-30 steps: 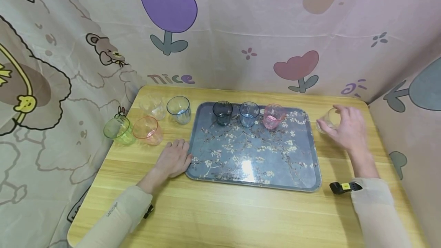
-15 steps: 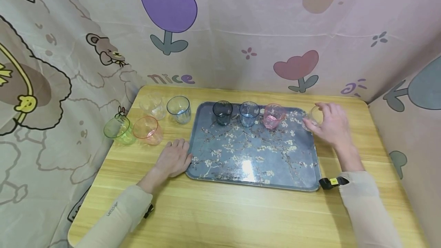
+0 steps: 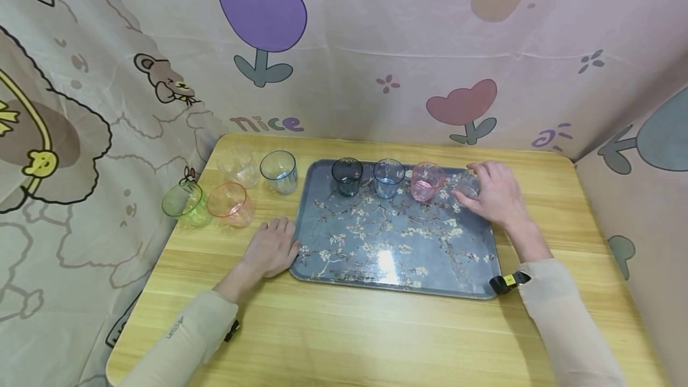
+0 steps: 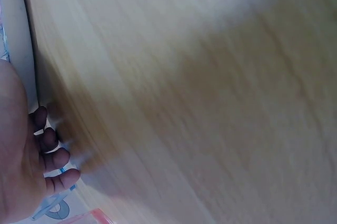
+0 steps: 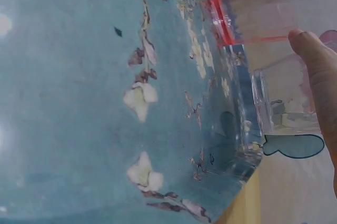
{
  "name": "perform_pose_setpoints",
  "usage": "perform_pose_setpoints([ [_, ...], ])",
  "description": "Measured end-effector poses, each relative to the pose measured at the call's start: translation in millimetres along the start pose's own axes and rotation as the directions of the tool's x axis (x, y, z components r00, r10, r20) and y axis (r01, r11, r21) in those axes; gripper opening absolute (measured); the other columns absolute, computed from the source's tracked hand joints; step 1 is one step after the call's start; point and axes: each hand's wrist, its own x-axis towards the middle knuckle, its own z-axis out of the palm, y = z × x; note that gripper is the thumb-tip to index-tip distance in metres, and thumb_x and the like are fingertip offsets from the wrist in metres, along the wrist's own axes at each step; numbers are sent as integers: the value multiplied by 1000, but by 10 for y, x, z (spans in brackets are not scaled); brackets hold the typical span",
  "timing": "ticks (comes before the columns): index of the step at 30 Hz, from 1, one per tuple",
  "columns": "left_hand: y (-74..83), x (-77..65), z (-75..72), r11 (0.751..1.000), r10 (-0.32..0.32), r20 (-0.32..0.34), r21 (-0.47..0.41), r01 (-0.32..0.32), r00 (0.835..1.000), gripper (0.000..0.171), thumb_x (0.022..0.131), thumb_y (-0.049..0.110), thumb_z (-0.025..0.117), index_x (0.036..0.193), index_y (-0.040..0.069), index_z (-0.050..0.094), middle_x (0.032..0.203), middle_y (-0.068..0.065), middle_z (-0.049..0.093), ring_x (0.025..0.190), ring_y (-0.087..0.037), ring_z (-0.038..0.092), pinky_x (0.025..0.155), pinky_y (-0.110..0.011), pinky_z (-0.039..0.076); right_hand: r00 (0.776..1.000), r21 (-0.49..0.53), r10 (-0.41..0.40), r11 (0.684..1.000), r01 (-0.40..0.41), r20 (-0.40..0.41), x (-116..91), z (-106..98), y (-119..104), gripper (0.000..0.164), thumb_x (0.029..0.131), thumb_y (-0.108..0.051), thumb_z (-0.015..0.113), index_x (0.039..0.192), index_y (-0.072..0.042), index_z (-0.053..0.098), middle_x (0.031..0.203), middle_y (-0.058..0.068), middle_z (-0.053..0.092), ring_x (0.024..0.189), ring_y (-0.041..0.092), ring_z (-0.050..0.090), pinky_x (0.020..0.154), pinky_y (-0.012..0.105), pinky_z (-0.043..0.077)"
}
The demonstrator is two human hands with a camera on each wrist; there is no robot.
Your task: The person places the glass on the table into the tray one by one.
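My right hand (image 3: 497, 193) grips a clear glass (image 3: 466, 184) at the back right corner of the tray (image 3: 387, 282). In the right wrist view the thumb (image 5: 316, 60) lies along the clear glass (image 5: 287, 97), close to the pink glass (image 5: 253, 13). On the tray's back part the pink glass (image 3: 427, 183), a blue glass (image 3: 389, 179) and a dark grey glass (image 3: 347, 178) stand in a row. My left hand (image 3: 271, 248) rests at the tray's left edge with nothing in it; its fingers (image 4: 60, 180) are slightly bent in the left wrist view.
Left of the tray stand a blue-rimmed glass (image 3: 280, 172), another clear glass (image 3: 239, 167), an orange glass (image 3: 232, 205) and a green glass (image 3: 188, 205). They sit on the wooden table (image 3: 344, 339), by a patterned cloth (image 3: 349, 28) behind and at the sides.
My right hand has carried the clear glass leftward from the table on the right to the tray's back right corner, beside the pink glass. The left hand has stayed still.
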Motion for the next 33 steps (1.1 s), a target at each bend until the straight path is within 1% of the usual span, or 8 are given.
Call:
perform_pose_setpoints([
  [4, 1, 0, 3, 1000, -1, 1, 1, 1, 1000, 33, 103, 34, 53, 111, 2, 54, 100, -16, 59, 95, -33, 59, 82, -49, 50, 1000, -14, -17, 1000, 17, 9, 29, 40, 6, 74, 80, -47, 84, 131, 3, 62, 119, 26, 65, 112, 46, 59, 97, 60, 47],
  [11, 2, -2, 9, 1000, -4, 7, 0, 4, 1000, 33, 103, 34, 54, 111, 2, 53, 99, -15, 58, 94, -33, 58, 83, -50, 50, 997, -29, -22, 999, 24, 74, 66, 78, 0, 76, 83, -48, 83, 133, 4, 61, 124, 27, 63, 115, 46, 59, 101, 61, 47],
  [16, 9, -2, 3, 1000, -4, 10, 5, 4, 1000, 33, 104, 34, 54, 111, 2, 54, 100, -16, 58, 95, -34, 59, 83, -50, 50, 997, -40, -45, 998, 47, 63, 78, 133, 7, 77, 82, -49, 85, 131, 5, 61, 120, 25, 64, 112, 44, 60, 98, 59, 48],
  [20, 10, -5, -5, 1000, -4, 5, 6, 4, 1000, 33, 103, 34, 54, 111, 2, 54, 99, -15, 58, 94, -33, 59, 82, -49, 50, 997, -37, -45, 998, 47, 66, 81, 163, 13, 77, 82, -49, 85, 131, 5, 61, 119, 26, 64, 110, 44, 60, 96, 58, 49],
  [29, 5, -8, -3, 1000, -7, 14, 7, 7, 1000, 33, 104, 34, 53, 112, 2, 53, 101, -16, 58, 97, -34, 59, 83, -50, 50, 996, -28, -37, 999, 39, 76, 74, 201, 24, 79, 83, -50, 84, 135, 4, 59, 121, 26, 63, 110, 44, 59, 96, 58, 49],
  [33, 6, -6, 0, 1000, -9, 20, 7, 9, 1000, 34, 104, 34, 53, 112, 2, 53, 101, -16, 58, 97, -34, 59, 84, -50, 50, 996, -28, -33, 999, 35, 79, 72, 217, 36, 81, 83, -51, 83, 137, 4, 58, 123, 26, 62, 113, 45, 59, 99, 59, 48],
])
